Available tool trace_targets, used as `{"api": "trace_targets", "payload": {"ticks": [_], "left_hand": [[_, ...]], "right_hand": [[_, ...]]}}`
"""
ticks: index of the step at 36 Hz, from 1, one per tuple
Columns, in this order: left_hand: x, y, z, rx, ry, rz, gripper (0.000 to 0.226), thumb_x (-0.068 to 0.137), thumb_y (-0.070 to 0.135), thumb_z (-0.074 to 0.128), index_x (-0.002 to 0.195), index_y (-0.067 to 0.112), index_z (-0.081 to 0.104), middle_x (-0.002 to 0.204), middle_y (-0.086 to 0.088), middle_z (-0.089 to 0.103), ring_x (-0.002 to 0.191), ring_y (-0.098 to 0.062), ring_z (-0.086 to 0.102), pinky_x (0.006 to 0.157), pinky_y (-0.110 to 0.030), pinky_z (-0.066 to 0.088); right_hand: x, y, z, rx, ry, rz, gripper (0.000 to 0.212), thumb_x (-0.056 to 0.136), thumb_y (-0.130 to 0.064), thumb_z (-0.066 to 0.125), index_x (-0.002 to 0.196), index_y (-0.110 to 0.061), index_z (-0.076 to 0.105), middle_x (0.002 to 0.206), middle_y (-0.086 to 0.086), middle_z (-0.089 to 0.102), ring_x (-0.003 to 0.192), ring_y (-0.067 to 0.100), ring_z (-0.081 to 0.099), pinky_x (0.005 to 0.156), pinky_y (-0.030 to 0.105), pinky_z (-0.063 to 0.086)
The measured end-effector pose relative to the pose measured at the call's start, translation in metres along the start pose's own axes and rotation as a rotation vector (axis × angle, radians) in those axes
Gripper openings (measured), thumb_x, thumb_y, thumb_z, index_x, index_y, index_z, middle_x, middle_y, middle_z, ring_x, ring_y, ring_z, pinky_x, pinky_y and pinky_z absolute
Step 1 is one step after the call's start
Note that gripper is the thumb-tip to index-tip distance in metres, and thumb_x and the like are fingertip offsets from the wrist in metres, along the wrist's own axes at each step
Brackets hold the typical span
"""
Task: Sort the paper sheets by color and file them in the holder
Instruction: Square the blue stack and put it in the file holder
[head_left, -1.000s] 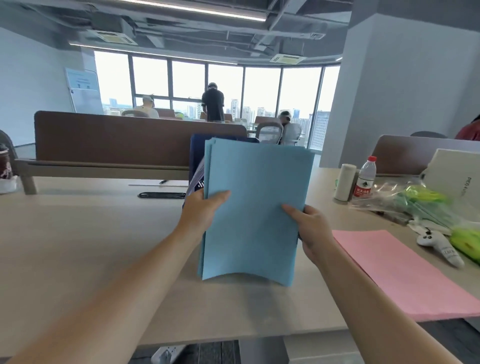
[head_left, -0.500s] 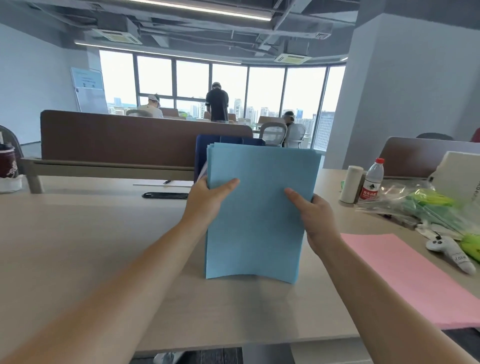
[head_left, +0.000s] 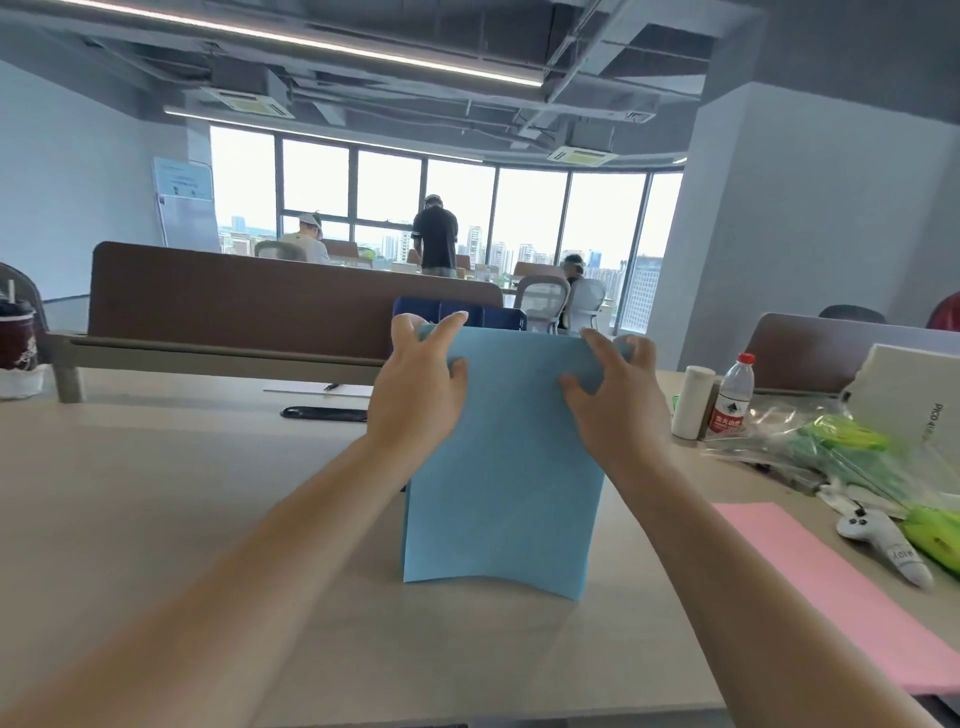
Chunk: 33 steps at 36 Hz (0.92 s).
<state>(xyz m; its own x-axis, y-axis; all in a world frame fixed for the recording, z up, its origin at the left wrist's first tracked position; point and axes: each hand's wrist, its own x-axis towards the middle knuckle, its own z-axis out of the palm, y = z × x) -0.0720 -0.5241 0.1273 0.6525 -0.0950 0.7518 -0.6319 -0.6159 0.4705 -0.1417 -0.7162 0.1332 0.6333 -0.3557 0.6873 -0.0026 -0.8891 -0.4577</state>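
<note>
Both hands grip a stack of blue sheets (head_left: 504, 457) upright on the desk (head_left: 171, 499).

Left hand (head_left: 415, 384) and right hand (head_left: 615, 395) curl over its top corners. Holder (head_left: 457, 312) stands just behind; pink sheets (head_left: 831, 587) lie to the right. Office windows (head_left: 467, 208) lie far behind.

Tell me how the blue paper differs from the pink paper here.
The blue sheets stand upright on the table; the pink sheets lie flat on it. The left hand and right hand grip the top corners of the blue sheets; nothing touches the pink sheets. Both are plain coloured paper.
</note>
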Motion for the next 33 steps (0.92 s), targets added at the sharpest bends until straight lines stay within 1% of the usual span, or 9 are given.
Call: {"api": "trace_targets", "payload": {"ticks": [5,11,16,18,22,24,27,30,33], "left_hand": [[0.002,0.0,-0.002,0.016,-0.007,0.008,0.046,0.097,0.024,0.05,0.142,0.032,0.046,0.124,-0.002,0.036,0.072,-0.023,0.053,0.063,-0.031,0.047],[0.004,-0.005,-0.003,-0.119,-0.033,0.005,0.048,0.098,0.019,0.048,0.144,0.032,0.044,0.119,0.006,0.041,0.062,-0.01,0.048,0.06,-0.029,0.042],[0.0,-0.008,-0.006,-0.478,-0.123,-0.212,0.07,0.095,0.023,0.056,0.15,0.041,0.017,0.125,0.012,0.056,0.079,-0.002,0.064,0.056,-0.019,0.049],[-0.003,-0.01,-0.008,-0.697,-0.164,-0.385,0.067,0.093,0.027,0.064,0.149,0.029,0.028,0.118,0.008,0.065,0.081,-0.004,0.069,0.056,-0.016,0.052],[-0.017,-0.022,-0.003,-0.824,-0.343,-0.477,0.031,0.091,0.044,0.065,0.107,0.019,0.071,0.1,0.001,0.077,0.089,-0.017,0.074,0.077,-0.028,0.058],[-0.025,-0.03,0.005,-0.858,-0.416,-0.518,0.031,0.09,0.046,0.064,0.101,0.019,0.074,0.101,0.0,0.076,0.094,-0.02,0.073,0.087,-0.035,0.057],[-0.03,-0.032,0.017,-0.979,-0.454,-0.529,0.011,0.093,0.026,0.065,0.1,0.022,0.073,0.111,-0.003,0.074,0.102,-0.023,0.071,0.092,-0.039,0.054],[-0.025,-0.027,0.027,-1.006,-0.407,-0.542,0.012,0.089,0.01,0.068,0.093,0.02,0.074,0.11,-0.008,0.074,0.101,-0.029,0.07,0.091,-0.042,0.054],[-0.018,-0.02,0.035,-0.968,-0.306,-0.594,0.018,0.082,0.016,0.077,0.099,0.017,0.073,0.105,-0.008,0.075,0.095,-0.029,0.072,0.091,-0.047,0.055]], "right_hand": [[0.003,0.005,-0.001,-0.008,0.003,0.006,0.047,0.098,-0.035,0.054,0.143,-0.031,0.043,0.143,-0.002,0.032,0.087,0.02,0.052,0.073,0.033,0.046],[0.005,0.007,-0.005,0.028,0.0,0.004,0.045,0.1,-0.032,0.049,0.145,-0.031,0.043,0.142,-0.004,0.037,0.099,0.023,0.058,0.08,0.037,0.05],[0.002,0.016,-0.001,0.515,0.008,0.246,0.072,0.087,-0.04,0.073,0.147,-0.032,0.035,0.124,-0.017,0.051,0.101,0.009,0.059,0.083,0.032,0.05],[-0.001,0.025,0.005,0.694,-0.077,0.354,0.065,0.077,-0.047,0.081,0.13,-0.021,0.054,0.112,-0.009,0.069,0.094,0.013,0.07,0.078,0.034,0.056],[-0.017,0.043,0.024,0.995,-0.292,0.457,0.064,0.061,-0.048,0.084,0.112,-0.012,0.07,0.105,0.003,0.076,0.096,0.022,0.074,0.084,0.039,0.057],[-0.026,0.049,0.034,1.065,-0.369,0.501,0.058,0.063,-0.039,0.084,0.112,-0.01,0.071,0.107,0.006,0.076,0.098,0.024,0.073,0.084,0.039,0.056],[-0.031,0.052,0.042,1.135,-0.415,0.569,0.045,0.072,-0.028,0.08,0.111,-0.007,0.072,0.107,0.009,0.076,0.096,0.027,0.073,0.082,0.039,0.057],[-0.026,0.049,0.045,1.111,-0.359,0.588,0.035,0.08,-0.023,0.079,0.109,-0.005,0.072,0.104,0.01,0.076,0.095,0.029,0.074,0.085,0.044,0.058],[-0.018,0.043,0.047,1.022,-0.278,0.554,0.024,0.084,-0.025,0.078,0.102,-0.01,0.074,0.098,0.004,0.077,0.093,0.027,0.074,0.088,0.048,0.058]]}}
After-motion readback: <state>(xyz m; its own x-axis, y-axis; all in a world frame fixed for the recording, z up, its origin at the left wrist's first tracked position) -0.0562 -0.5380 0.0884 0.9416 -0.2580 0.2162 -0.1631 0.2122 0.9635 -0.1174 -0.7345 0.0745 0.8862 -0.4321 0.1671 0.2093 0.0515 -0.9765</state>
